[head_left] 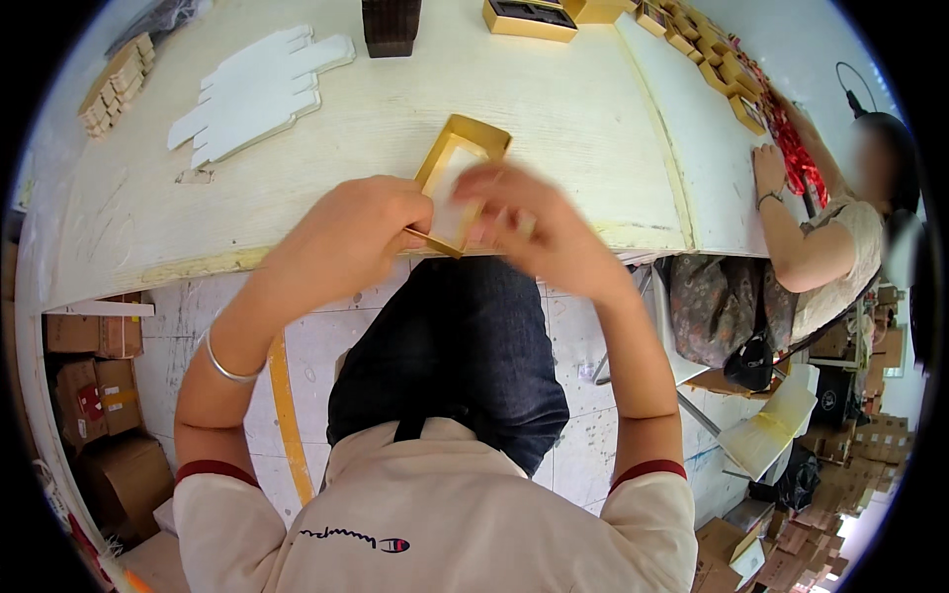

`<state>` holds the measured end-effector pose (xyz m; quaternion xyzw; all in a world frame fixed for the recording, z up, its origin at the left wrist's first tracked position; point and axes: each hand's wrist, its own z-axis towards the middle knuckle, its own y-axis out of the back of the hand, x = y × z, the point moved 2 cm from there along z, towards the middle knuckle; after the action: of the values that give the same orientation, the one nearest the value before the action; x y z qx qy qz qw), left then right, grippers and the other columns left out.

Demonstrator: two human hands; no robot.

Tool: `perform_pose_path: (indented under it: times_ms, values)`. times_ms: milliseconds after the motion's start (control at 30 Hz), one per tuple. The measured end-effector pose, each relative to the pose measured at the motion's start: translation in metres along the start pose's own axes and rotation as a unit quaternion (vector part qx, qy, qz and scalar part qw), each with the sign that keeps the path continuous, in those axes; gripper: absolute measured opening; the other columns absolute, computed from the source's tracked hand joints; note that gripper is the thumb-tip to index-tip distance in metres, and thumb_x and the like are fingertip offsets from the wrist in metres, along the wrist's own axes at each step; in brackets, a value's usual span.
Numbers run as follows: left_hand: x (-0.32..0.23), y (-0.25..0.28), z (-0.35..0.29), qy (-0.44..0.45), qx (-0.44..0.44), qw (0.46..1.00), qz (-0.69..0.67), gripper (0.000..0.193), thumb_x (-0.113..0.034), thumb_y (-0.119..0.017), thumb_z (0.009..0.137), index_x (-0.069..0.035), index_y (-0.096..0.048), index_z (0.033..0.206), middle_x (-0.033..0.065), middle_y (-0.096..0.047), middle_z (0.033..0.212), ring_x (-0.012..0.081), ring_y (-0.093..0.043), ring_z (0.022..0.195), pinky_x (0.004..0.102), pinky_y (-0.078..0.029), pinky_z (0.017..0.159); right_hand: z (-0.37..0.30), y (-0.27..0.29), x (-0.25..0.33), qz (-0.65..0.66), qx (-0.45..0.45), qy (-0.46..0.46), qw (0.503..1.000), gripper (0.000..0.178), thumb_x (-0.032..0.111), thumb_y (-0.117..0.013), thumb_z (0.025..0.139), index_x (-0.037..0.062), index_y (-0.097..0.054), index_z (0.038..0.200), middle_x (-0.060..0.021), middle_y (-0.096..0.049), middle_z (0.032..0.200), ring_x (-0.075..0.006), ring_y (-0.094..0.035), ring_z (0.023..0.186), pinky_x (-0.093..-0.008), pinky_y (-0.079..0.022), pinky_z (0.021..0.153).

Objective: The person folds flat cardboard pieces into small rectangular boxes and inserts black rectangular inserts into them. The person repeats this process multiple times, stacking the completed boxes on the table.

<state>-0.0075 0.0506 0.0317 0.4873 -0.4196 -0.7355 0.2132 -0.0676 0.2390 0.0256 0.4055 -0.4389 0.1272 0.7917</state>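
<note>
An open gold cardboard box [427, 170], pale inside, stands tilted at the near edge of the table in front of me. My left hand [368, 222] grips its near left corner, with the fingers closed round the wall. Over the box's right side is my right hand [529, 222], smeared by motion. Its fingers are bent, and I cannot make out whether they hold anything.
White flat cardboard blanks [259, 94] lie stacked at left, beyond them folded gold-edged pieces [117, 87]. A dark brown stack [390, 28] and a gold box with black insert [531, 20] stand at the back. Right, a co-worker's hand [768, 170] rests near red ribbons [799, 148].
</note>
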Motion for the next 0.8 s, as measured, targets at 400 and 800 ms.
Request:
perform_pose_path:
  times_ms: [400, 800]
  values:
    - [-0.035, -0.002, 0.016, -0.085, 0.033, 0.982, 0.168, 0.020, -0.020, -0.071, 0.077, -0.002, -0.060, 0.076, 0.0093, -0.058, 0.079, 0.0252, -0.056, 0.080, 0.0346, -0.046, 0.074, 0.081, 0.046, -0.025, -0.308, 0.249, -0.243, 0.885, 0.027, 0.006, -0.061, 0.074, -0.0011, -0.061, 0.100, -0.0161, -0.065, 0.086, -0.0281, -0.061, 0.076, -0.0348, -0.050, 0.068]
    - [0.008, 0.007, 0.012, -0.024, 0.016, 0.994, 0.107, 0.035, -0.033, -0.077, 0.070, -0.004, -0.059, 0.081, 0.0096, -0.056, 0.086, 0.0302, -0.054, 0.087, 0.0413, -0.044, 0.081, 0.075, 0.035, -0.020, -0.321, 0.233, -0.349, 0.849, 0.026, 0.024, -0.062, 0.082, -0.0009, -0.064, 0.086, -0.0167, -0.067, 0.079, -0.0298, -0.066, 0.078, -0.0408, -0.052, 0.068]
